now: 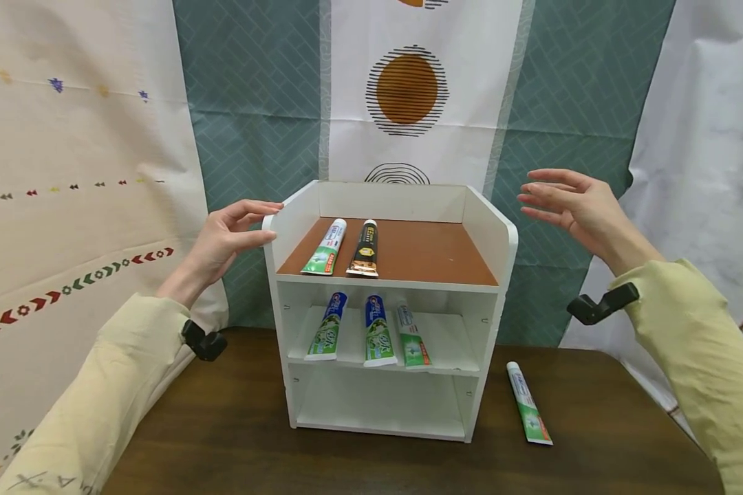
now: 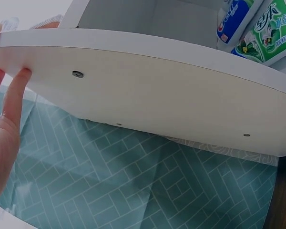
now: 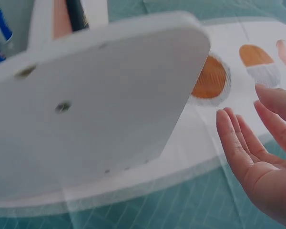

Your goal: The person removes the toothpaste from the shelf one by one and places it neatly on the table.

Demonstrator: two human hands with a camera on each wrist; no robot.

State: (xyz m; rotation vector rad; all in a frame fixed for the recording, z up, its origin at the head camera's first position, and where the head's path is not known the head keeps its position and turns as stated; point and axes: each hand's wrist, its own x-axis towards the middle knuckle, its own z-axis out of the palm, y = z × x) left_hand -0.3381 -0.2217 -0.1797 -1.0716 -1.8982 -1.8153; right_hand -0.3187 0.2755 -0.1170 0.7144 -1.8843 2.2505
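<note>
A small white shelf unit [image 1: 384, 286] with a brown top stands on the table. My left hand [image 1: 232, 227] touches the upper edge of its left side panel with its fingertips; in the left wrist view a finger [image 2: 15, 98] meets the panel's outer face. Beyond the right panel my right hand [image 1: 572, 203] is raised in the air, fingers extended and holding nothing. On the top lie a white-green toothpaste tube [image 1: 326, 247] and a black toothpaste tube [image 1: 365, 249]. The middle shelf bears two blue-green toothpaste tubes [image 1: 379, 333] and a white-green one [image 1: 412, 335].
Another white-green toothpaste tube [image 1: 529, 404] lies on the dark wooden table [image 1: 223, 419], right of the unit. The bottom compartment [image 1: 378, 402] is bare. Patterned curtains [image 1: 254, 89] hang close behind and at both sides.
</note>
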